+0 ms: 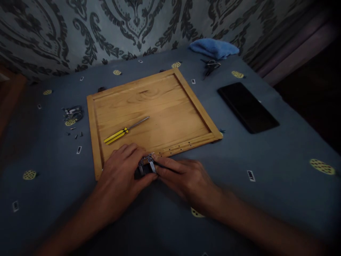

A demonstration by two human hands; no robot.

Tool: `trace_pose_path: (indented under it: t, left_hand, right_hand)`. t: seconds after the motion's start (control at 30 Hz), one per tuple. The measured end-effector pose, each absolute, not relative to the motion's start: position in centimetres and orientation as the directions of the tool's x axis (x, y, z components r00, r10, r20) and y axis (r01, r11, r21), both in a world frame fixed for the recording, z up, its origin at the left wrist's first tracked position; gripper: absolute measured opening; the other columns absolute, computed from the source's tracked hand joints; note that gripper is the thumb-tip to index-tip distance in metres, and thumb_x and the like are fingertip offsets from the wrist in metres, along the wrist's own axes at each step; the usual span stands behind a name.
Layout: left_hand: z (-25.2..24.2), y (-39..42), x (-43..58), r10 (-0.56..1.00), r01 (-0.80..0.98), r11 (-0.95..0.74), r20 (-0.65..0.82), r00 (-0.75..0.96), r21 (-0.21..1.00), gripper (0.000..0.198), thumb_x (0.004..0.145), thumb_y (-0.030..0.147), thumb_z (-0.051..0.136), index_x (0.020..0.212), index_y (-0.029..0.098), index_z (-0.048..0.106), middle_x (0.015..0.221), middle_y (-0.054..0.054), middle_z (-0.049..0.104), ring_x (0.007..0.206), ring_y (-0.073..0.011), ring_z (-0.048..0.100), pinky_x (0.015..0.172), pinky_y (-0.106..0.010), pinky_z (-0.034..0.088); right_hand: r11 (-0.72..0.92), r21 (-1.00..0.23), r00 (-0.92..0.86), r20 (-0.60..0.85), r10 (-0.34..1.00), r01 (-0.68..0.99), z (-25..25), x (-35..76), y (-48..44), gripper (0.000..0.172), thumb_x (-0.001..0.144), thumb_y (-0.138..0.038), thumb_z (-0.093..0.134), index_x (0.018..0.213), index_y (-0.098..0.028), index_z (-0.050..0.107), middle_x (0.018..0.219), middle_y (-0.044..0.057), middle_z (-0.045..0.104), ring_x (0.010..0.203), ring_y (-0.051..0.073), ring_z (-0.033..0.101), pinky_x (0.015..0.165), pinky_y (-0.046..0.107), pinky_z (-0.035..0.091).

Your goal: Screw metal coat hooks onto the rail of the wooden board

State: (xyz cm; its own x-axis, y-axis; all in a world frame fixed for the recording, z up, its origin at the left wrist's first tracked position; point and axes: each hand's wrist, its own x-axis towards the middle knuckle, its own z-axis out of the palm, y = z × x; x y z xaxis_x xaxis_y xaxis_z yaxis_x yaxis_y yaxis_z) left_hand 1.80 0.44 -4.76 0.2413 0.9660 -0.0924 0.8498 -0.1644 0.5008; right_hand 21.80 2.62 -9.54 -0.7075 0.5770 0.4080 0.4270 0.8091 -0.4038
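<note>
A shallow wooden framed panel lies on the cloth-covered table, with a row of small dark holes along its near edge. At that edge sits a metal fitting with dark parts, possibly a latch or hinge; fingers hide much of it. My left hand curls around its left side, thumb below and fingers over the wood. From the right, my right hand pinches the same fitting with its fingertips. A screwdriver with a yellow and black handle rests on the panel just beyond my left hand.
Left of the panel lie a small clear bag of metal hardware and several loose screws. A black phone or tablet, dark scissors-like tool and blue cloth lie to the right. A patterned wall borders the table's back.
</note>
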Motion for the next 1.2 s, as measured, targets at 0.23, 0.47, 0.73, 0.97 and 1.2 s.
trace_pose_path:
  t: [0.23, 0.47, 0.73, 0.97, 1.2]
  left_hand:
    - [-4.66, 0.42, 1.77, 0.966, 0.848, -0.16, -0.094, 0.239, 0.506, 0.018, 0.083, 0.026, 0.073, 0.098, 0.023, 0.064, 0.098, 0.0, 0.066, 0.094, -0.0224, 0.062, 0.079, -0.038, 0.045]
    - [-4.88, 0.38, 1.63, 0.962, 0.841, -0.18, -0.087, 0.258, 0.51, 0.019, 0.084, 0.029, 0.073, 0.099, 0.022, 0.064, 0.097, 0.0, 0.066, 0.094, -0.0219, 0.062, 0.079, -0.038, 0.044]
    - [-4.91, 0.51, 1.57, 0.961, 0.845, -0.164, -0.111, 0.253, 0.509, 0.02, 0.084, 0.031, 0.073, 0.101, 0.023, 0.065, 0.096, 0.001, 0.065, 0.093, -0.023, 0.062, 0.078, -0.04, 0.045]
    - [-4.95, 0.45, 1.46, 0.96, 0.841, -0.17, -0.108, 0.26, 0.513, 0.023, 0.084, 0.034, 0.073, 0.103, 0.024, 0.065, 0.101, 0.0, 0.066, 0.095, -0.024, 0.062, 0.081, -0.042, 0.047]
    - [-4.95, 0.55, 1.58, 0.961, 0.844, -0.182, -0.091, 0.261, 0.505, 0.02, 0.085, 0.032, 0.072, 0.101, 0.025, 0.064, 0.097, 0.001, 0.066, 0.093, -0.0231, 0.063, 0.079, -0.04, 0.046]
  right_hand:
    - [0.816, -0.386, -0.712, 0.409, 0.57, 0.431, -9.73, 21.76, 2.64, 0.025, 0.105, -0.02, 0.047, 0.107, -0.016, 0.071, 0.122, 0.006, 0.073, 0.073, 0.014, 0.073, 0.061, 0.027, 0.059]
    - [0.825, -0.347, -0.703, 0.435, 0.563, 0.446, -9.75, 21.75, 2.64, 0.027, 0.105, -0.02, 0.045, 0.105, -0.016, 0.071, 0.122, 0.006, 0.073, 0.072, 0.015, 0.073, 0.059, 0.029, 0.059]
    - [0.822, -0.423, -0.661, 0.497, 0.562, 0.381, -9.49, 21.99, 2.64, 0.023, 0.103, -0.026, 0.052, 0.114, -0.009, 0.064, 0.119, 0.013, 0.073, 0.089, 0.019, 0.074, 0.073, 0.031, 0.063]
    - [0.791, -0.461, -0.657, 0.456, 0.6, 0.403, -9.0, 22.08, 2.75, 0.025, 0.104, -0.03, 0.051, 0.091, -0.013, 0.063, 0.092, 0.008, 0.072, 0.073, 0.016, 0.071, 0.059, 0.026, 0.057]
    - [0.787, -0.479, -0.676, 0.432, 0.597, 0.389, -9.24, 21.97, 2.73, 0.021, 0.104, -0.027, 0.049, 0.106, -0.012, 0.063, 0.109, 0.011, 0.072, 0.087, 0.018, 0.072, 0.072, 0.028, 0.061]
